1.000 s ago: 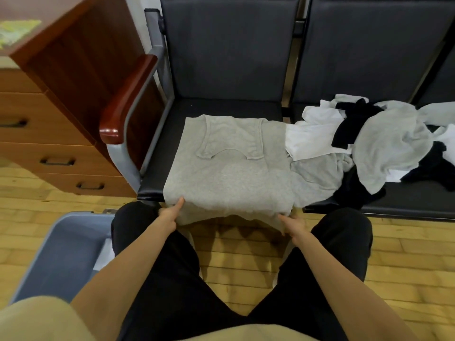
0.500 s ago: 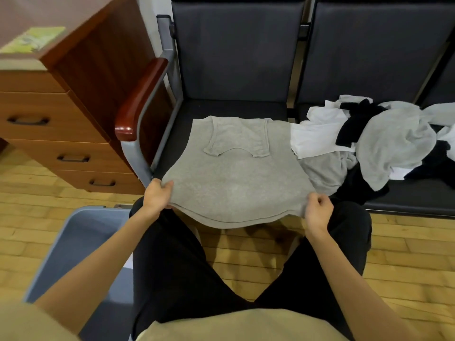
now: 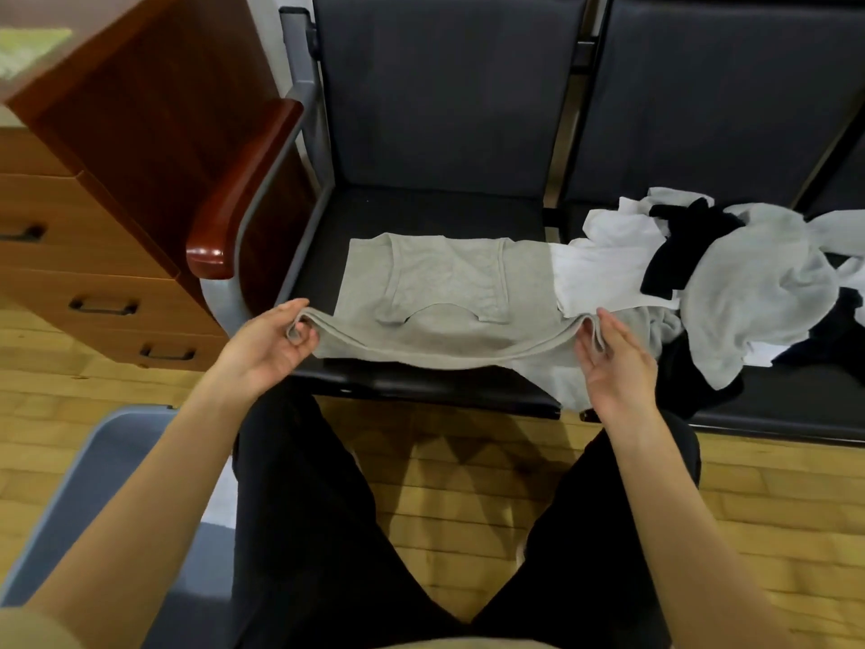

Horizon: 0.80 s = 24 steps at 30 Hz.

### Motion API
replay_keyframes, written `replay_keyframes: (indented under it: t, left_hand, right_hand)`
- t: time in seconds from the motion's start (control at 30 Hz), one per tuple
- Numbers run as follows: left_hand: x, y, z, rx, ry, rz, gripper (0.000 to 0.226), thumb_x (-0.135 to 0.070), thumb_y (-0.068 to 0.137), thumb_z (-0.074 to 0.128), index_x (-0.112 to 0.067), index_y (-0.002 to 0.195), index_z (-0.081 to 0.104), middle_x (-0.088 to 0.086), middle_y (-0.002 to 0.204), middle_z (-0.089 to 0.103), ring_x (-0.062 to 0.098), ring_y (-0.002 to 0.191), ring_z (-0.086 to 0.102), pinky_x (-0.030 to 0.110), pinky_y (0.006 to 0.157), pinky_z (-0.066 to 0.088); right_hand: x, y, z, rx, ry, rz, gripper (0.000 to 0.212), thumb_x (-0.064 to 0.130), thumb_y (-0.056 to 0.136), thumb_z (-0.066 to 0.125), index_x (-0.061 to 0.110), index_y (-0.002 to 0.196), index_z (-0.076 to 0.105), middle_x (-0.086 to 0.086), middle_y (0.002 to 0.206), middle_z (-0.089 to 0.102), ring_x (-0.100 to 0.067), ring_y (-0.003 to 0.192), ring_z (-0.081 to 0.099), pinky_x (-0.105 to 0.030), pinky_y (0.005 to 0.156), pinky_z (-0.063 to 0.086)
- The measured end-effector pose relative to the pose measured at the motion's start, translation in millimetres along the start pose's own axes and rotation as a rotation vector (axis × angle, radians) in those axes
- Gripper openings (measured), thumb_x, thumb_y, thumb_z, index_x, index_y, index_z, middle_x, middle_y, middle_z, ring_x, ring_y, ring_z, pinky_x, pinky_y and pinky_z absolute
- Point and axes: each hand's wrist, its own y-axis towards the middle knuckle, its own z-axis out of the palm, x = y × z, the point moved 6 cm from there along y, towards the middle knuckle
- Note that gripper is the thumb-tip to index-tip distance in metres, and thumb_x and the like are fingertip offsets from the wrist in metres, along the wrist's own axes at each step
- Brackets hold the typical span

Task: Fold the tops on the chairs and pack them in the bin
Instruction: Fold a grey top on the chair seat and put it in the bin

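My left hand (image 3: pixel 267 341) and right hand (image 3: pixel 613 363) each pinch a hem corner of the grey tank top (image 3: pixel 440 302) on the left chair seat (image 3: pixel 421 210). A second ago the hem hung over the edge; now I've lifted it, halfway through folding (bin (image 3: pixel 107 470) waits at my left).
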Motion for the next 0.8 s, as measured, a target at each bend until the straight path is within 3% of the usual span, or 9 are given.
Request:
replay_keyframes:
  t: [0.2, 0.37, 0.57, 0.63, 0.7, 0.8]
  left_hand:
    - [-26, 55, 29, 0.013, -0.228, -0.015, 0.014, -0.01, 0.094, 0.053, -0.011, 0.104, 0.062, 0.0, 0.079, 0.062, 0.003, 0.063, 0.06, 0.023, 0.074, 0.056]
    - [-40, 121, 49, -0.055, -0.391, -0.053, 0.017, -0.003, 0.094, 0.052, -0.006, 0.105, 0.065, 0.004, 0.088, 0.06, 0.005, 0.068, 0.061, 0.025, 0.071, 0.056]
    - [-32, 210, 60, -0.207, -0.484, -0.129, 0.021, -0.002, 0.097, 0.049, -0.007, 0.11, 0.064, 0.006, 0.101, 0.058, 0.006, 0.083, 0.059, 0.025, 0.068, 0.052]
    - [-24, 231, 62, -0.236, -0.445, -0.126, 0.021, -0.003, 0.099, 0.045, -0.007, 0.112, 0.062, 0.007, 0.111, 0.061, 0.01, 0.096, 0.063, 0.027, 0.083, 0.052]
    - [-17, 245, 65, -0.217, -0.338, -0.097, 0.027, -0.002, 0.101, 0.04, -0.011, 0.121, 0.056, 0.008, 0.131, 0.057, 0.015, 0.119, 0.057, 0.03, 0.103, 0.044]
    - [-13, 254, 70, -0.163, -0.176, 0.015, 0.058, 0.004, 0.099, 0.04, -0.02, 0.15, 0.026, 0.011, 0.143, 0.048, 0.02, 0.131, 0.049, 0.035, 0.108, 0.039]
  right_hand:
    - [8, 68, 50, 0.085, 0.123, 0.026, 0.03, 0.005, 0.093, 0.059, -0.002, 0.122, 0.06, -0.013, 0.116, 0.068, -0.023, 0.107, 0.067, -0.031, 0.086, 0.056]
    - [-3, 136, 74, 0.052, 0.156, 0.06, 0.04, 0.008, 0.088, 0.067, -0.003, 0.126, 0.059, -0.013, 0.119, 0.066, -0.021, 0.108, 0.067, -0.03, 0.085, 0.056]
    - [-36, 218, 87, -0.035, 0.05, 0.179, 0.022, 0.007, 0.094, 0.058, 0.005, 0.115, 0.061, -0.01, 0.124, 0.064, -0.02, 0.112, 0.064, -0.027, 0.08, 0.056]
    - [-45, 232, 92, -0.011, -0.039, 0.187, 0.018, 0.01, 0.098, 0.053, 0.01, 0.115, 0.058, -0.008, 0.131, 0.058, -0.02, 0.118, 0.059, -0.027, 0.089, 0.052]
    - [-50, 241, 99, 0.077, -0.153, 0.151, 0.037, 0.013, 0.101, 0.046, 0.014, 0.138, 0.043, -0.007, 0.136, 0.053, -0.022, 0.125, 0.053, -0.031, 0.103, 0.044]
    - [-52, 246, 99, 0.164, -0.378, 0.037, 0.062, 0.007, 0.098, 0.049, 0.019, 0.152, 0.022, -0.009, 0.14, 0.049, -0.021, 0.131, 0.048, -0.035, 0.109, 0.04]
